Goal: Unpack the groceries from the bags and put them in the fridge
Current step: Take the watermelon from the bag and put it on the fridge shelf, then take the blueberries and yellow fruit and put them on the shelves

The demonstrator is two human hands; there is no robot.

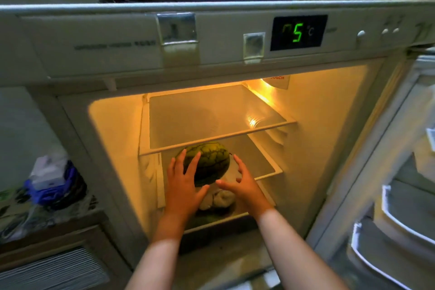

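A small striped green watermelon [211, 162] lies on the second glass shelf [261, 162] of the open fridge [329, 106]. My left hand [182, 183] rests flat on its left front with fingers spread. My right hand [242, 181] hovers just to the right of it, fingers apart and not touching. On the level below the melon lies a pale wrapped bundle [221, 199], partly hidden by my hands.
The top glass shelf [211, 122] is bare. The fridge door [400, 207] stands open at the right with white racks. A display [298, 32] reads 5 °C. Bags and clutter [54, 183] sit on a counter at the left.
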